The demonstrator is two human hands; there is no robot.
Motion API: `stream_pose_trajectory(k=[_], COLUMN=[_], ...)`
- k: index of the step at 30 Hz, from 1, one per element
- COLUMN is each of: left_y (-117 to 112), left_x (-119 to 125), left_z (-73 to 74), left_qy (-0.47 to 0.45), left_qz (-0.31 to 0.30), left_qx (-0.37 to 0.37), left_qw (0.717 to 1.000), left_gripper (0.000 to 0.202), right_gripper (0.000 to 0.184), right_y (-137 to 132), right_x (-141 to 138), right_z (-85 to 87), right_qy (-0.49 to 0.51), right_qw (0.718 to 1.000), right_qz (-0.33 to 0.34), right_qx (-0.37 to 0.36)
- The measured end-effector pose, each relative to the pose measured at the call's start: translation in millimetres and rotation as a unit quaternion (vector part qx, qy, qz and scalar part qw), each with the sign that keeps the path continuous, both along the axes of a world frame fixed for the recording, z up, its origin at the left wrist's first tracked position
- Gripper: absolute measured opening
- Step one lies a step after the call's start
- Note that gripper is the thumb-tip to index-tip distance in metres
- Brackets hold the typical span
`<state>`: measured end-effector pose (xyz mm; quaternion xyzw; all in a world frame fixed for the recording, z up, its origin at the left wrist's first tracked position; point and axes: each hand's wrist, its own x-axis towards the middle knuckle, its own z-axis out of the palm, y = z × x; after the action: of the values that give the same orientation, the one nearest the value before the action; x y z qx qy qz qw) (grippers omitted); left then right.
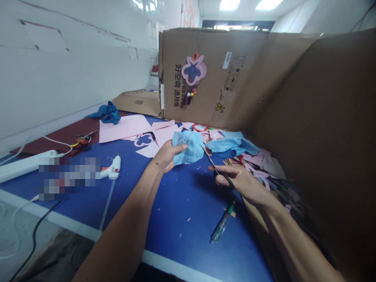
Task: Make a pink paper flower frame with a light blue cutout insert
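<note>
My left hand (167, 156) pinches a light blue piece of fabric (189, 147) above the blue table (182, 207), fingers closed on its left edge. My right hand (236, 181) grips black scissors (216, 169), whose blades point up and left and touch the fabric's right edge. A larger piece of light blue fabric (230, 144) lies just behind, on the table.
A green pen (222, 222) lies near my right forearm. A white glue gun (113, 167) sits at left, with a power strip (28, 164) and cables. Pink felt sheets (126, 127) and scraps lie behind. Cardboard walls (308, 117) close off the back and right.
</note>
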<state>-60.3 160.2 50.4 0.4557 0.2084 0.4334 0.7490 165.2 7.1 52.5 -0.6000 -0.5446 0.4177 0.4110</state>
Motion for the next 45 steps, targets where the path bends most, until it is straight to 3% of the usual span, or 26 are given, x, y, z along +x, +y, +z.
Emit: stream_pose_trajectory(k=[11,28,45], left_y=[-0.1,-1.4,-4.7], left_x=[0.4,5.4,9.9], left_z=[0.2,-2.6,-1.7], left_qy=[0.002,-0.02,-0.036], left_qz=[0.003,-0.008,-0.002], left_qx=[-0.013,-0.03,-0.039], left_qw=[1.0,0.999,0.999], left_gripper=[0.038,0.04,0.042], right_gripper=[0.062,0.07,0.07], right_y=[1.0,2.5,2.5], right_x=[3.9,-1.4,3.3], right_z=[-6.6,-5.7,-15.9], right_qy=[0.023,0.05,0.091], right_qw=[1.0,0.999,0.995], right_qz=[0.014,0.018,0.041], right_qx=[0.003,-0.007,0.012])
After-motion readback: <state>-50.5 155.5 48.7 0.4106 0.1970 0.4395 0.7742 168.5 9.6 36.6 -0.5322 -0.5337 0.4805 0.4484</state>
